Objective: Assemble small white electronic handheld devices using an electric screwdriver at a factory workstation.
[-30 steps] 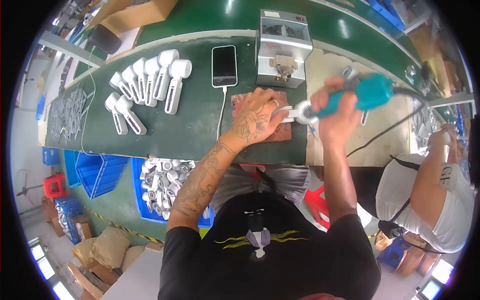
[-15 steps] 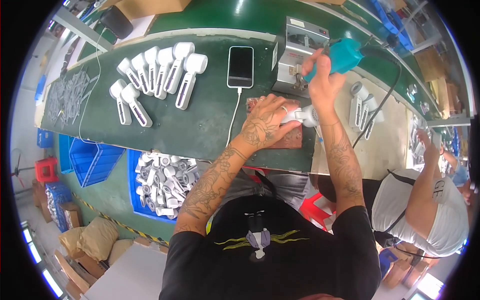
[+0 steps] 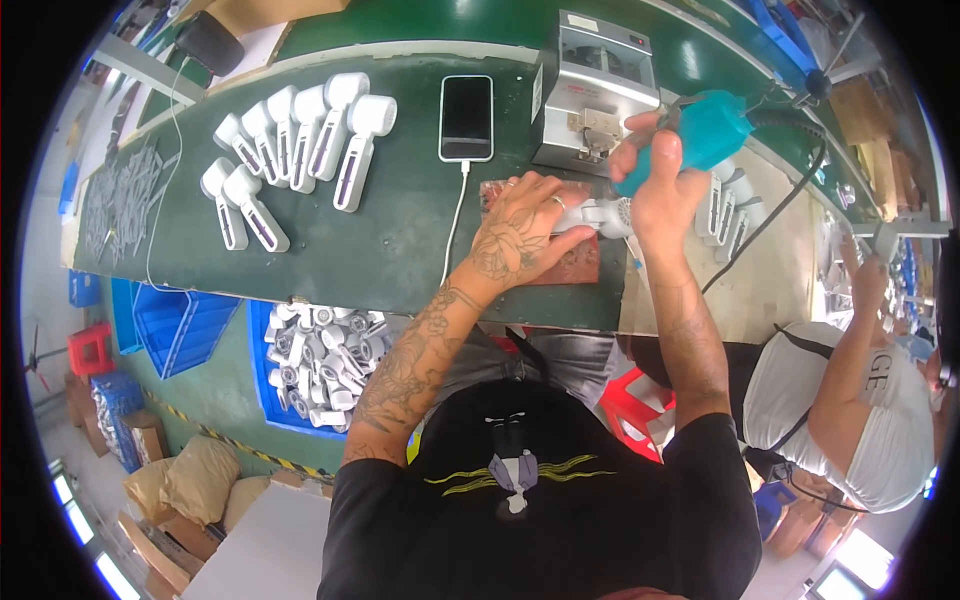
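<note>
With right hand (image 3: 663, 190), grips a teal power tool (image 3: 712, 130), fingers wrapped round the body, just to the far right of a white handheld fan (image 3: 617, 213). With left hand (image 3: 528, 225), clasps the fan's handle, holding it over a reddish pad (image 3: 572, 268) on the green counter (image 3: 385, 255), fan head pointing right. Compared with a second ago, no longer holds the tool levelled at the right end of the fan head, but tilted up and farther away, before the grey machine (image 3: 602, 95); compared with half a second ago, brings it slightly back toward the fan. With left hand, keeps the same hold. To the right, now reveals more white fans (image 3: 718, 212), mostly hidden a second ago behind tool and hand.
</note>
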{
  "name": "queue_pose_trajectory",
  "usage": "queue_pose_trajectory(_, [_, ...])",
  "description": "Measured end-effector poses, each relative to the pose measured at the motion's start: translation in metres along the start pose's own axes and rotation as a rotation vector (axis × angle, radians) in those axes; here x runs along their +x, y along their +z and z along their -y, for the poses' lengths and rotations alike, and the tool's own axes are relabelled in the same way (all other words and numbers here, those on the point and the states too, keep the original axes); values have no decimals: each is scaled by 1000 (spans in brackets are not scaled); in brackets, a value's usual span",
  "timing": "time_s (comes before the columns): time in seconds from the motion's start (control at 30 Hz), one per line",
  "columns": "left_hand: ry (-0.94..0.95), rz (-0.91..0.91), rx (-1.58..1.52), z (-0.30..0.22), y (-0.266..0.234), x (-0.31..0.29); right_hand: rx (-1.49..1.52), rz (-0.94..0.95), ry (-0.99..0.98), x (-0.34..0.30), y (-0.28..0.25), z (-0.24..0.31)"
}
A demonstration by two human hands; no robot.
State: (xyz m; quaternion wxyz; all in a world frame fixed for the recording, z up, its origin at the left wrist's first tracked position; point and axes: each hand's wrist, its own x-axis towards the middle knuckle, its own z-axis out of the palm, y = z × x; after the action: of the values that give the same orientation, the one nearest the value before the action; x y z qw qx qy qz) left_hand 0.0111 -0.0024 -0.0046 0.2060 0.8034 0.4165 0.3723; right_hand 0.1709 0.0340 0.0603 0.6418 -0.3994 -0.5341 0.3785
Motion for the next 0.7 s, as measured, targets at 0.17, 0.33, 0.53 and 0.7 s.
queue_pose_trajectory(0.17, [-5,2,-3,-1,0,0,11,44,22,-5,-4,-6])
queue_pose_trajectory(0.33, [-7,-3,31,-1,3,0,15,64,14,-8,-2,-13])
queue_pose_trajectory(0.53, [-20,11,30,0,4,0,-5,101,-29,-9,0,-16])
queue_pose_trajectory(0.7, [-31,18,21,3,6,-2,-24,49,45,-4,0,-13])
